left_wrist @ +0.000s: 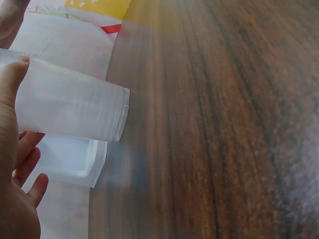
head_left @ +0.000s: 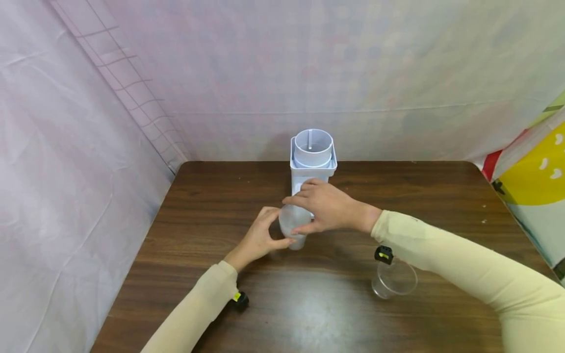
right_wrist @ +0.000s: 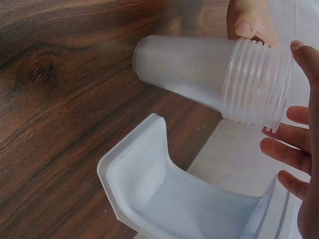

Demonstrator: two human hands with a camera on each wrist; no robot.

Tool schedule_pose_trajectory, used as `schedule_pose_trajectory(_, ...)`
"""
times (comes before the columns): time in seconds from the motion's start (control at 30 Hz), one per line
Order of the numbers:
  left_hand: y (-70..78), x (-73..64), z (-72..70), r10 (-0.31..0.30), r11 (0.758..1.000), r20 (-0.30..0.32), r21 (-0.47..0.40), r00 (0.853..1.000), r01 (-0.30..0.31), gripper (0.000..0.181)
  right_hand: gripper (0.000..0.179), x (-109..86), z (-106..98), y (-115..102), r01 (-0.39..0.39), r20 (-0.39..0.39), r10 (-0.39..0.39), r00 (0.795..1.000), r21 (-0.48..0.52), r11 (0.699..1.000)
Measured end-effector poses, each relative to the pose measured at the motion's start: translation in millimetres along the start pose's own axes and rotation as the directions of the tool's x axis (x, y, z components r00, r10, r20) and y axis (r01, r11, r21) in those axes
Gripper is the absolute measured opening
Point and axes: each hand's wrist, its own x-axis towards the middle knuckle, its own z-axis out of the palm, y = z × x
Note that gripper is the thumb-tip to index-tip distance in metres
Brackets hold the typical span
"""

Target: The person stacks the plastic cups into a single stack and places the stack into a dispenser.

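A stack of nested translucent plastic cups [head_left: 293,218] stands upright over the middle of the table, its several rims [right_wrist: 256,82] on top. My left hand [head_left: 258,238] holds the stack from the left, thumb on the near side and fingers on the far side. From the right, my right hand [head_left: 328,208] spans the top rim, thumb near and index finger far, gripping it by the edge. Right behind the cups is a white plastic stand [head_left: 312,171] with a round, open-topped holder [head_left: 313,156]. The right hand partly hides its lower part.
A single clear cup [head_left: 394,280] stands on the brown wooden table [head_left: 212,196], beneath the right forearm. Pale curtain cloth [head_left: 247,73] hangs behind and to the left. A yellow and red printed cloth [head_left: 536,181] is at the right edge.
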Motion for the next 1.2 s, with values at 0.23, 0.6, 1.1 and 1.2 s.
schedule_pose_trajectory(0.23,6.3,5.3,-2.1,-0.003,1.000,-0.005,-0.009,1.000,0.003,0.078,0.069,-0.6,0,1,-0.011,0.020,0.010,1.000,0.009,1.000)
schedule_pose_trajectory(0.6,6.5,10.2,-2.6,0.018,1.000,-0.034,0.000,0.999,-0.018,0.077,0.070,-25.6,-28,5,-0.051,0.033,0.050,0.998,0.038,0.998)
schedule_pose_trajectory(1.1,5.9,11.6,-2.2,-0.019,1.000,-0.033,0.000,0.999,0.019,0.078,0.083,-103.7,-49,-7,-0.084,0.125,0.080,0.989,0.030,0.996)
schedule_pose_trajectory(1.2,5.8,11.2,-1.5,-0.031,0.999,-0.032,-0.005,0.999,0.031,0.078,0.089,-116.9,-52,-9,-0.078,0.126,0.072,0.989,0.037,0.996)
